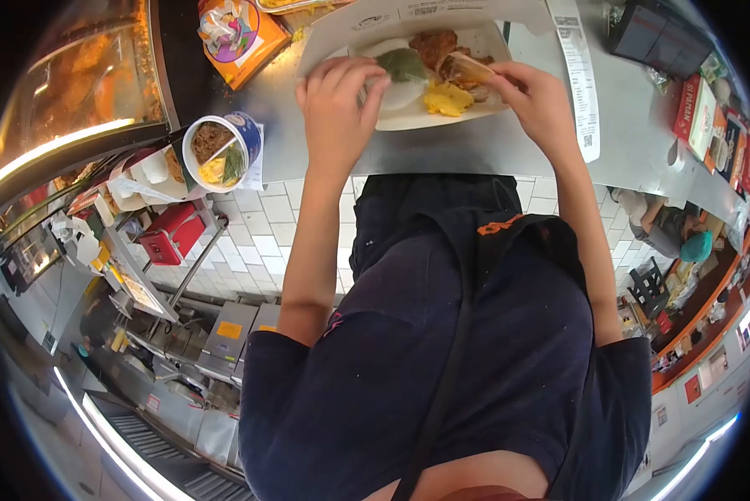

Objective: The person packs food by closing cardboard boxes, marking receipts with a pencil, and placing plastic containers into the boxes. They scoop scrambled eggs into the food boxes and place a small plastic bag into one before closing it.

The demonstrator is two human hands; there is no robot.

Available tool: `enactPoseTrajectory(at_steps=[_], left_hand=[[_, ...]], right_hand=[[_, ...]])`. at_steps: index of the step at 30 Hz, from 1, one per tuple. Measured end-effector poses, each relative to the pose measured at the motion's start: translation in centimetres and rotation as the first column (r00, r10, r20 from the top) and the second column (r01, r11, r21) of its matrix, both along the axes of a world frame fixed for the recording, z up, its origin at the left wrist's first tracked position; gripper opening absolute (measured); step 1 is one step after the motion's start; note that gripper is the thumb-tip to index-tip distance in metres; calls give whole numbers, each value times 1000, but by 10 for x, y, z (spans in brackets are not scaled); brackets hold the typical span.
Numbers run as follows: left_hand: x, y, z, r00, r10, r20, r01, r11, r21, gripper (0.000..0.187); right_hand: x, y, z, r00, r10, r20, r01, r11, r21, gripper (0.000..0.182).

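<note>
A white paper food box [425, 121] lies open on the metal counter. Inside are white rice [398, 92] with a green leaf [401, 63] on it, browned chicken [433, 48] and yellow scrambled egg [448, 99]. My left hand [335, 98] has its fingers bent around the box's left side, thumb by the rice. At the right, my right hand [535, 93] pinches a small translucent, packet-like piece [470, 68] above the chicken. Exactly what it is I cannot make out.
Left on the counter stands a blue-and-white cup [243, 134] of rice, meat, egg and leaf. An orange printed box [239, 37] sits beyond it. A long paper receipt [578, 92] and a dark screen [665, 37] are at the right. A person [667, 225] is farther right.
</note>
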State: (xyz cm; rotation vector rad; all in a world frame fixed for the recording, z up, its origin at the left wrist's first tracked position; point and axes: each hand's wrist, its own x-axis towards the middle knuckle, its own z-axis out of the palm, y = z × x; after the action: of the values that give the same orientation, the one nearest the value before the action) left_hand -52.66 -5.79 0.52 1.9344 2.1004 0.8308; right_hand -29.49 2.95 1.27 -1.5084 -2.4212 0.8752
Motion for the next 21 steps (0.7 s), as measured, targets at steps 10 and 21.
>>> enactPoseTrajectory(at_steps=[10,21], left_hand=[[22,-3,27,900,-79,428,16,989,147,15],[-36,-52,7,918,123,377,-182,975,125,8]], right_hand=[[18,-18,82,388,-695,-605,-150,600,-786,18],[7,84,160,906,405,-122,-407,759,-508,22]])
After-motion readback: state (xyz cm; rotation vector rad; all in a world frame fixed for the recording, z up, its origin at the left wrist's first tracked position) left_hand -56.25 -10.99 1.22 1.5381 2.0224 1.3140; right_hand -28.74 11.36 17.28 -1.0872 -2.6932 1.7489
